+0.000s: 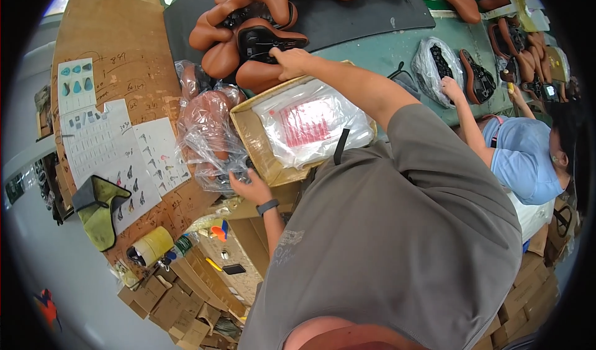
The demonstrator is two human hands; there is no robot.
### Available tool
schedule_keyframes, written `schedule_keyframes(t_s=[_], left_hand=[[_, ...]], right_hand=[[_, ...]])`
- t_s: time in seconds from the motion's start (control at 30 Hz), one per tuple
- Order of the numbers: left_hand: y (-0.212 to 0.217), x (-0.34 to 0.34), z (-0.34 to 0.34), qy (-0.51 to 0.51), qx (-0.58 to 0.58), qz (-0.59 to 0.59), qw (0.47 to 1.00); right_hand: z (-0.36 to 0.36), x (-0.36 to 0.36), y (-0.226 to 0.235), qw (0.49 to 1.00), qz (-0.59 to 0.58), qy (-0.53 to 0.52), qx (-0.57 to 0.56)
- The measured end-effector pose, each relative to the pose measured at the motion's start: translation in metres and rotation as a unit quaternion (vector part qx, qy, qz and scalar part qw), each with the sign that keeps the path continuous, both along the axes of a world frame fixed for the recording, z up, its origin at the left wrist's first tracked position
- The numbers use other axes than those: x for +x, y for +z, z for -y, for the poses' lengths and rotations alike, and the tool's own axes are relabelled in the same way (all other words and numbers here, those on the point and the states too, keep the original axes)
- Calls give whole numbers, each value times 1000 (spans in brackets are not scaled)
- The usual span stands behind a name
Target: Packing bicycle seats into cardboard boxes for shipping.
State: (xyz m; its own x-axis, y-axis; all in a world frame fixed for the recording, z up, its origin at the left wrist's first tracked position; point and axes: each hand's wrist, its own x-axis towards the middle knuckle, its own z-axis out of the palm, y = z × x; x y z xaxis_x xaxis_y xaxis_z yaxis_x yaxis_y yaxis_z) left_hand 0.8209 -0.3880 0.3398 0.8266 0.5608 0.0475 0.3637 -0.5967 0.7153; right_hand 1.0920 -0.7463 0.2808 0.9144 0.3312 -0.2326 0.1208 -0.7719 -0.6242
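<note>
The brown bike saddles (248, 45) are piled close together at the far side, the cardboard box (264, 145) and the plastic bag of saddles (208, 132) crowd the middle, and only the green desk (372, 49) right of the pile has open room.

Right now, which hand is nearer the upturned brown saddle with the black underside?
Right. The right hand rests on the upturned saddle edge. The left hand is well below it, at the clear plastic bag beside the cardboard box.
</note>
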Motion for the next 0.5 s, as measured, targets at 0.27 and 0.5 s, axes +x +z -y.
schedule_keyframes(t_s=[0.27, 0.5], left_hand=[[1, 19, 174, -406, -87, -77, 906], [-114, 9, 295, -472, 16, -195, 860]], right_hand=[[154, -134, 120, 953, 185, -225, 77], [284, -379, 110, 623, -256, -375, 636]])
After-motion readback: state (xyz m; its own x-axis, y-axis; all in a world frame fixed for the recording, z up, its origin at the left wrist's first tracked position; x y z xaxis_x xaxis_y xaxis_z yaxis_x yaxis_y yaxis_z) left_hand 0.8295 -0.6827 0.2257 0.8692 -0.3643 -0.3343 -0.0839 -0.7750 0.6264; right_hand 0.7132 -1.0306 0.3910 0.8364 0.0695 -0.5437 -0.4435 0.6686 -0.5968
